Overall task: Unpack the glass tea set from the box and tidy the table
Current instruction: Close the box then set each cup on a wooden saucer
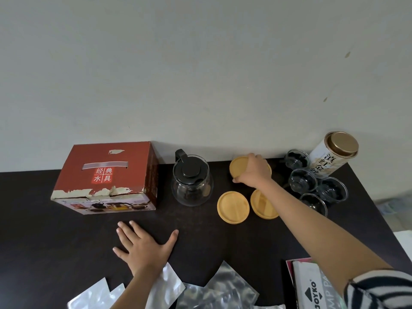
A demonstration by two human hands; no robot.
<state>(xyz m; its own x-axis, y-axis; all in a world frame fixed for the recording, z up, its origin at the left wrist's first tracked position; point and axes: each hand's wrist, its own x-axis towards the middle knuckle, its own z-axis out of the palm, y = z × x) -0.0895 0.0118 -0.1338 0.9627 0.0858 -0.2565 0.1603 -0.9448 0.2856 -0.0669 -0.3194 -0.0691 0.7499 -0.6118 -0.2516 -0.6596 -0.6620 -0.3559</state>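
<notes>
— Pale, plain wall is rising behind a dark, matt worktop. What is sitting on it?

— At the back left a red cardboard box is standing closed, its top edge peeling to white, its long side running left to right along the wall. Just beside it, on its right, a round-bellied glass teapot is standing upright with a black plastic lid, its black handle pointing toward the wall.

— And the hands?

— The left hand is lying flat on the worktop, fingers spread and straight, its grip open and holding nothing. The right hand is reaching across, its grip curling over the rim of a round wooden coaster near the wall and covering most of it.

— Are more coasters lying about?

— Two, flat and smooth: one disc nearer the teapot, and a second disc just beside it, partly hidden under the right forearm.

— What is crowding the right side?

— Four small clear glass cups are clustering together, upright, and the forearm is crossing in front of the nearest one. Behind them a white cylindrical tea tin with a gold lid is standing against the wall.

— And the near edge?

— Crinkled silvery foil bags are lying loose, one under the left wrist. A pack printed JOYKO is lying beside the striped sleeve.
</notes>
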